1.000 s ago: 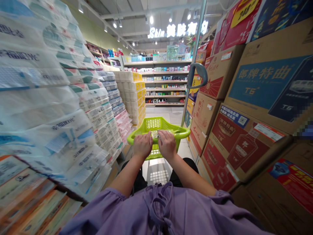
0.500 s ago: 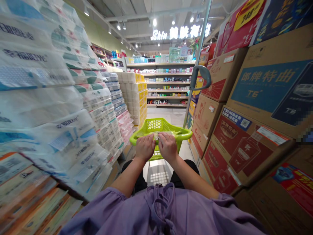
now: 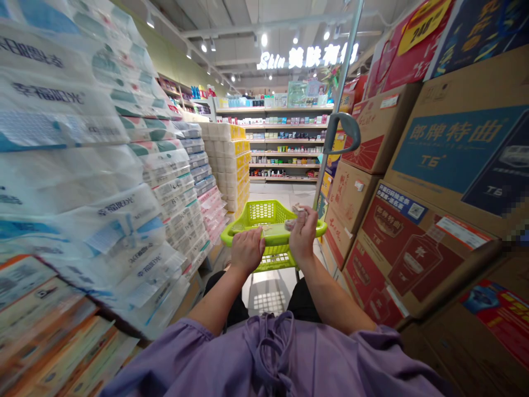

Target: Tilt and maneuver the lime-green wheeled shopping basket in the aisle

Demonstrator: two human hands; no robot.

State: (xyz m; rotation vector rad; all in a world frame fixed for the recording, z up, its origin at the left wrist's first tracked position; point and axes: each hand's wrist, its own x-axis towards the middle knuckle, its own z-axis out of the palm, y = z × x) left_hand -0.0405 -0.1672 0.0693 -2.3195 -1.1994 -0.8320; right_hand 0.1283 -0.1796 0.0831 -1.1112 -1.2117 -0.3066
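Note:
A bright green shopping cart [image 3: 258, 208] with a perforated plastic basket stands in front of me. My left hand [image 3: 247, 248] is closed over its near rim, which serves as the handle. My right hand [image 3: 303, 237] is raised at the right part of that rim, fingers curled round a small crumpled, greyish-pink piece [image 3: 291, 224] that looks like paper or tissue. Whether this hand also touches the rim is unclear. A pale label panel [image 3: 270, 230] on the rim shows between the two hands.
Plastic-wrapped tissue packs [image 3: 124, 215] rise in tall stacks on the left. Cardboard cartons [image 3: 458, 143] are piled on the right, beside a metal post with a grey loop handle [image 3: 347, 132]. Ahead, a tiled floor [image 3: 285, 193] leads to shelves of small goods [image 3: 285, 127].
My right hand has lifted from beside the left hand and moved right along the rim, with the crumpled piece now showing in it. My left hand stays on the handle.

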